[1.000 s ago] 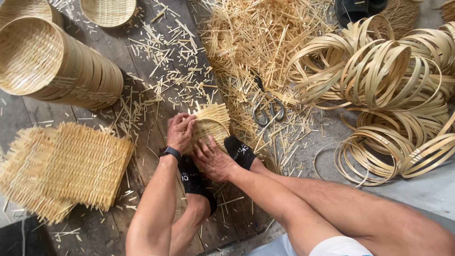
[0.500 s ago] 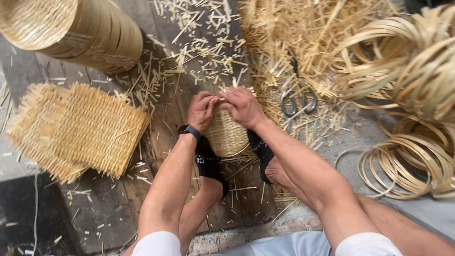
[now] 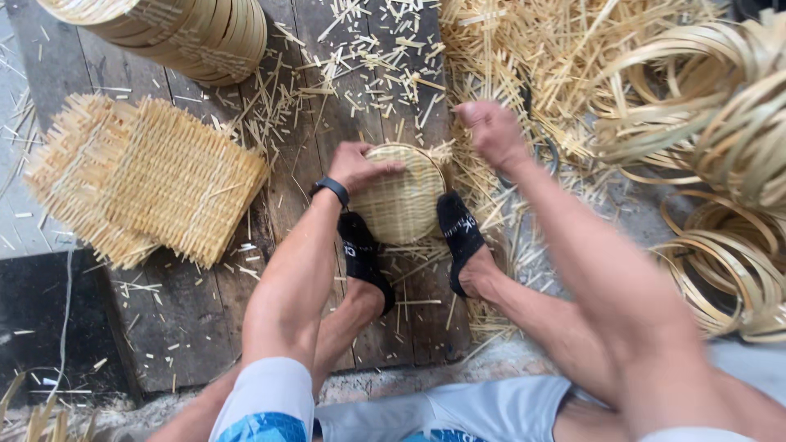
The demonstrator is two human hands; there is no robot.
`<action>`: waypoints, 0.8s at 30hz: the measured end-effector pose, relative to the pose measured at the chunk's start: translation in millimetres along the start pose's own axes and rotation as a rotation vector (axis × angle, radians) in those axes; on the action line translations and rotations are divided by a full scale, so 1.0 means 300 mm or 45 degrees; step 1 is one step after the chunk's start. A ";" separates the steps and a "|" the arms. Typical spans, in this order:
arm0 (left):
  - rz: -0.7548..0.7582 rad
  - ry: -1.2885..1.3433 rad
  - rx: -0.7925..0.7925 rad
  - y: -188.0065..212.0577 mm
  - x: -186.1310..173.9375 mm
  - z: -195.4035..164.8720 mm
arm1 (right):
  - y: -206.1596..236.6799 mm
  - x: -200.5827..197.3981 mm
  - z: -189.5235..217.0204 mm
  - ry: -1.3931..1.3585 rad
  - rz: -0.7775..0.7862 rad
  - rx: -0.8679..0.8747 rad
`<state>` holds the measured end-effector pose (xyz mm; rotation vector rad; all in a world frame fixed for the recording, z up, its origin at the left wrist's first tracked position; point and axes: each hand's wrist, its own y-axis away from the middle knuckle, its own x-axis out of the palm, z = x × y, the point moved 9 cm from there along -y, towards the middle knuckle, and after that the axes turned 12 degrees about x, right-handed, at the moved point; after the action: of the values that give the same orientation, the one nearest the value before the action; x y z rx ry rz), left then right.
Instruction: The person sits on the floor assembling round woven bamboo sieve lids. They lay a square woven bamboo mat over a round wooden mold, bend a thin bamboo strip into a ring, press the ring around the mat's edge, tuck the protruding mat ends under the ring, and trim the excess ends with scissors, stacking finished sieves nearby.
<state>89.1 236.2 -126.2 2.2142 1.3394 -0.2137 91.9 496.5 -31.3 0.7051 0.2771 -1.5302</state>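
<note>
Wooden floor boards (image 3: 205,327) carry the light, springy woven basket (image 3: 405,196) I press under my flat left hand (image 3: 360,168), gripping nothing, best held by its rim, while my right hand (image 3: 491,131) hovers loosely curled, empty.

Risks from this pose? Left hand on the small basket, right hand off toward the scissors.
1. Only the left hand pins the small woven basket between the feet; it may slip or spring out of shape.
2. The right hand is blurred above the scissors half-buried in bamboo offcuts; a blind grab could meet the blades.
3. Splinters litter the planks near thin socks.
</note>
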 end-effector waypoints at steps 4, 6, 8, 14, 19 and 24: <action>-0.198 -0.162 0.402 0.115 -0.074 -0.273 | 0.165 -0.374 0.036 0.924 0.281 0.049; -0.343 -0.408 0.667 0.216 -0.053 -0.385 | 0.274 -0.492 0.022 1.053 0.254 0.060; -0.399 -0.661 0.917 0.319 0.015 -0.447 | 0.366 -0.550 -0.102 0.990 0.353 0.387; -0.133 -1.266 1.118 0.540 0.284 -0.306 | 0.324 -0.251 -0.468 0.531 0.326 0.393; -0.209 -0.941 0.750 0.509 0.191 -0.200 | 0.208 -0.130 -0.586 0.615 -0.286 -0.002; -0.491 -0.852 0.227 0.280 0.201 -0.228 | 0.088 -0.065 -0.742 0.510 -0.155 0.678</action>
<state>181.7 288.0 -62.0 1.7363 1.3585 -1.1401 174.1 637.3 -186.3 1.4450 0.2119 -1.5829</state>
